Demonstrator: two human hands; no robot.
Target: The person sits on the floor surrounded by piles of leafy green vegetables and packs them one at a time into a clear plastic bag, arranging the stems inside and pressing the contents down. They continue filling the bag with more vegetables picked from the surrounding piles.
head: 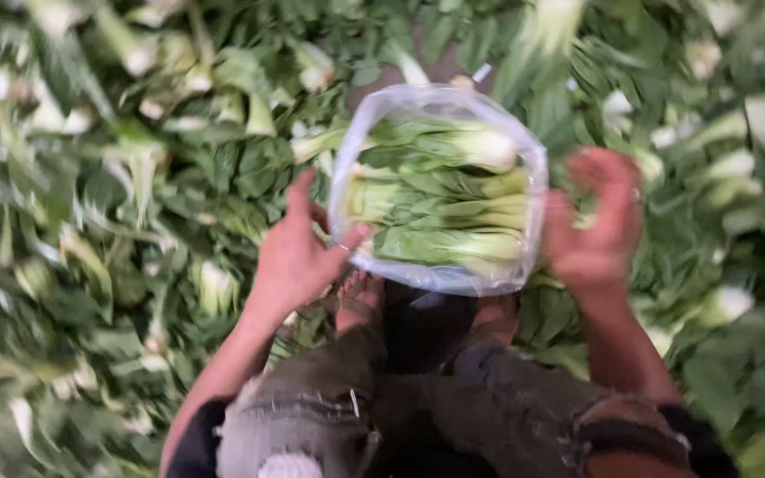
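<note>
Sitting at centre above the knees: clear plastic bag [440, 190] stuffed with green-and-white bok choy [444, 199]. Left hand [298, 252] pinching its near rim, fingers curled. Right hand [595, 221] blurred beside it, grip unclear. Loose leafy greens [135, 195] heaped all around.

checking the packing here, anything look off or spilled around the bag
Nothing looks damaged. The clear plastic bag holds leafy greens stacked neatly, with the left hand at its rim and the right hand beside it. Loose greens lie heaped all around, a pile rather than a spill. The picture is blurred.
</note>
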